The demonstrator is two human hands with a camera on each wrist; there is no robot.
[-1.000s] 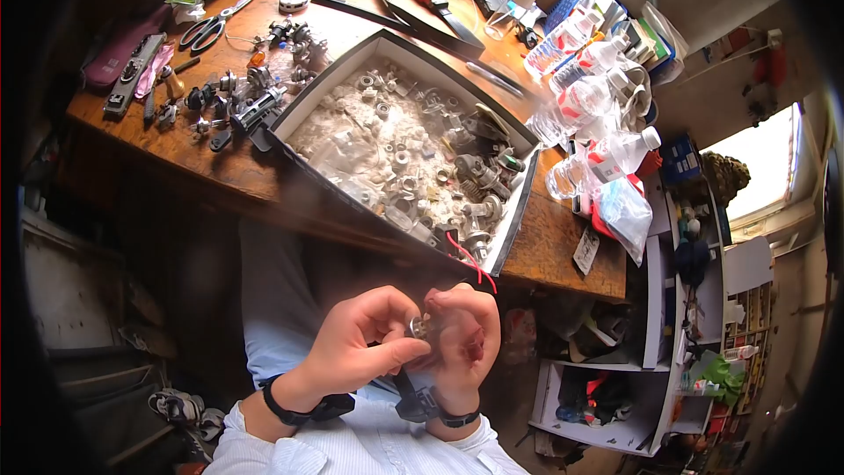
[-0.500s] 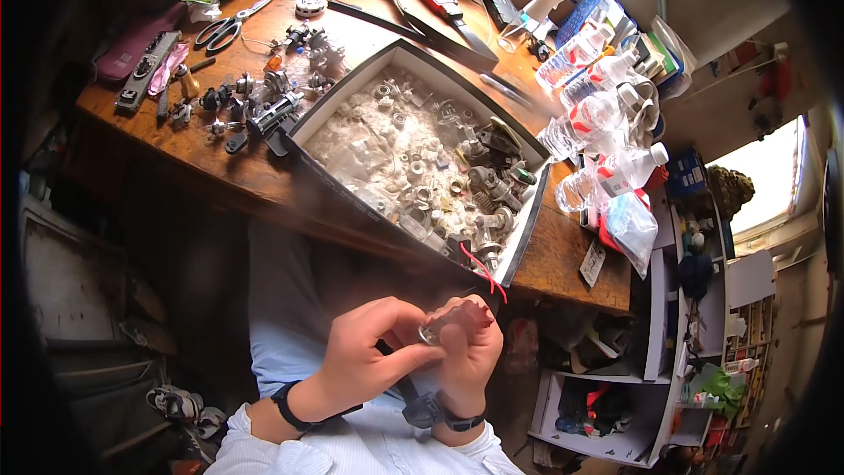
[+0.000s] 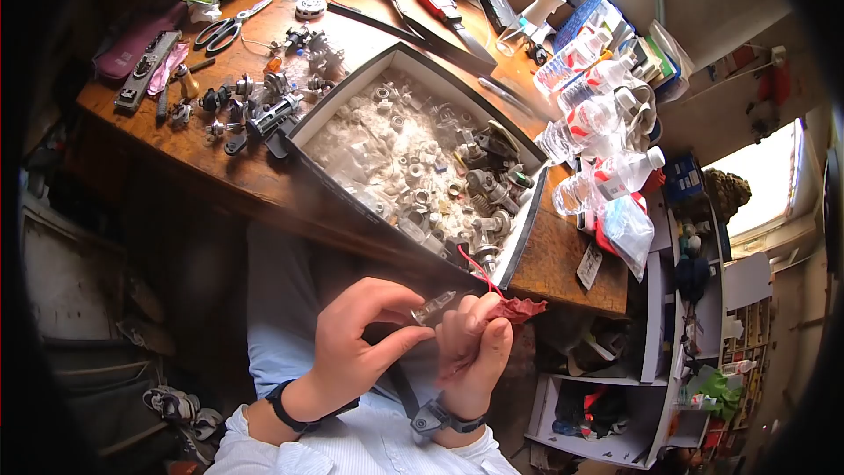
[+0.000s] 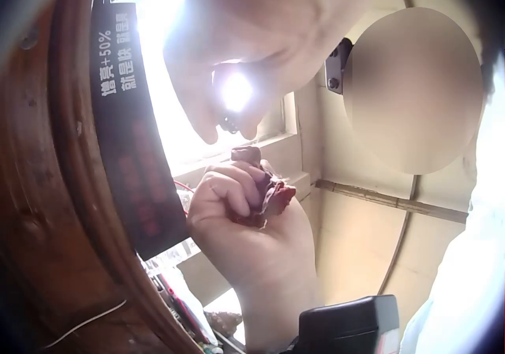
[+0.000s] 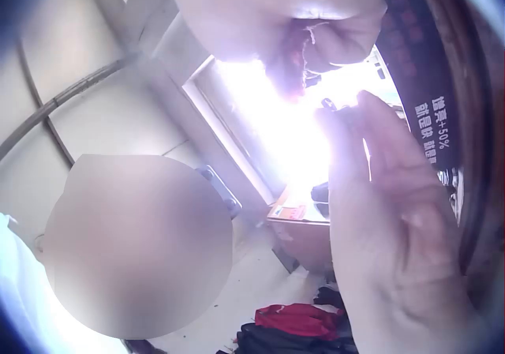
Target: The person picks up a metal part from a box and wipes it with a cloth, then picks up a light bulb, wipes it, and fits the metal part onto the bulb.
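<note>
Between thumb and fingers, my left hand (image 3: 356, 347) pinches a small glass bulb (image 3: 434, 307) with a metal base, its glass end pointing up and to the right. Close beside it, my right hand (image 3: 469, 347) has its fingers curled round a crumpled dark red cloth (image 3: 519, 309), which sticks out past the fingers. Both hands are above the lap, just in front of the table edge. In the left wrist view the cloth (image 4: 278, 198) shows in the right fist. Glare washes out the bulb in both wrist views.
A black-rimmed box (image 3: 303, 161) of dusty bulbs and parts stands at the table's (image 3: 211, 167) front edge, red wires hanging over its corner. Metal parts (image 3: 272, 114) and scissors (image 3: 230, 25) lie left. Plastic bottles (image 3: 615, 178) crowd the right; shelves (image 3: 607, 427) stand below.
The right hand with the red cloth has drawn off the bulb to the right, baring its glass. The left hand keeps its pinch. The head view has shifted slightly.
</note>
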